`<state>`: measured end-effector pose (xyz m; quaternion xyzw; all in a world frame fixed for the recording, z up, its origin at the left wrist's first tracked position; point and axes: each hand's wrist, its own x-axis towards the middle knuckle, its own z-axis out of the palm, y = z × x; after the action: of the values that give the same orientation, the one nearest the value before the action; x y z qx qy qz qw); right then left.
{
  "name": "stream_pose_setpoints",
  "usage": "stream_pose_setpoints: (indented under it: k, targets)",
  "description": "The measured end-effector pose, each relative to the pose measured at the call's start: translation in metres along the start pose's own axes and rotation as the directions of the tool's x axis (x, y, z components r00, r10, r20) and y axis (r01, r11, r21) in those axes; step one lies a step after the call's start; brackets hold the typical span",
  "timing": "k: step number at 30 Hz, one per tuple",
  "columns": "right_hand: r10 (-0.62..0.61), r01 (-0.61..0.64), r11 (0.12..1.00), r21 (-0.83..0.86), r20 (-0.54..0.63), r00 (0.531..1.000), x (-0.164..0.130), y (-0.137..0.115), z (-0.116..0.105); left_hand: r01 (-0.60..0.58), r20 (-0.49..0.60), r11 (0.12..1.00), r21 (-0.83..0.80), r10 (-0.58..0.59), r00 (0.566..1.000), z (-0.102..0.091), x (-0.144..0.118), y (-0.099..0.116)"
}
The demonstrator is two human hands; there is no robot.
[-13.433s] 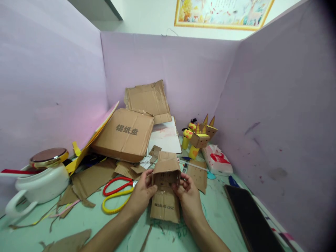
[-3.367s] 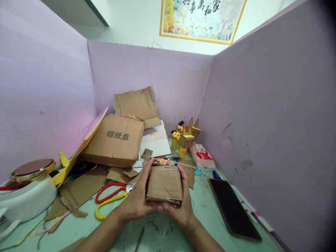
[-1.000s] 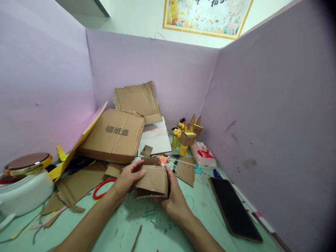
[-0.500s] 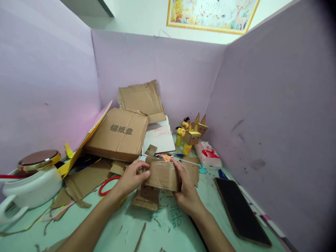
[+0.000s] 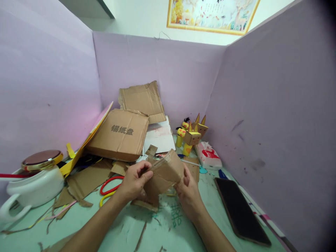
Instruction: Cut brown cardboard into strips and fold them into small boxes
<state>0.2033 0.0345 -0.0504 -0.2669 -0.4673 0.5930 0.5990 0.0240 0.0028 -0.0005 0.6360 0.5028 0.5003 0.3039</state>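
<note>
Both hands closed on one folded cardboard piece [image 5: 164, 173], which was held just above the tabletop [image 5: 120, 227] at centre, tilted with its far right corner raised. The left hand [image 5: 135, 180] had its grip shut on the piece's left edge, thumb on the top face and fingers curled beneath; those lower fingers were hidden by the cardboard. The right hand [image 5: 187, 192] gripped the right edge from below and behind, with only a fingertip or two showing over the edge, so the exact finger placement could not be made out. A flap of the same piece hung down toward the tabletop; whether it touched the surface could not be told. Both forearms entered from the lower edge of the view, cut off at the frame, and converged on the piece.

Just left of the left hand lay the scissors [image 5: 109, 185], red and yellow loops showing, the blades concealed behind the wrist. Loose cardboard scraps [image 5: 86, 180] spread further left. Behind the grip stood a flat printed carton [image 5: 119, 134], overlapping a yellow sheet [image 5: 86, 141] leaning on the partition. At far left a white pot [image 5: 34, 183] sat partly out of view. To the right rear stood small cardboard figures [image 5: 191, 134], with a tissue pack [image 5: 208, 155] beside them. A dark phone [image 5: 240, 211] lay flat at right, well apart from the hands.
</note>
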Motion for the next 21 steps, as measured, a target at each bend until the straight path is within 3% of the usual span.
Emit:
stream_pose_setpoints:
  k: [3,5,10,15,18,21]
  targets:
    - [0.192,-0.213,0.961,0.176,0.130,0.973,-0.004,-0.008,0.007,0.029,-0.096,0.998,-0.047,-0.034,0.995,0.006,0.002,-0.005]
    - [0.221,-0.263,0.948,0.177,0.226,0.949,-0.007,-0.011,0.013,0.051,-0.113,0.997,-0.056,-0.057,0.992,0.008,0.004,-0.008]
    - [0.100,-0.127,0.988,0.092,0.260,0.960,-0.012,-0.005,0.025,0.098,-0.058,0.995,-0.020,-0.099,0.993,0.015,0.004,-0.012]
    - [0.050,-0.057,0.996,0.062,0.109,0.993,-0.009,-0.003,0.027,0.069,0.031,0.996,0.051,-0.070,0.997,0.022,0.000,-0.007]
    - [0.100,-0.102,0.994,0.041,0.047,0.994,-0.006,-0.008,0.024,0.035,0.053,0.970,0.241,-0.049,0.997,0.005,0.000,-0.001]
    - [0.137,-0.137,0.990,0.028,0.010,0.991,0.000,-0.018,0.020,0.107,-0.060,0.844,0.525,-0.089,0.994,-0.032,-0.007,-0.003]
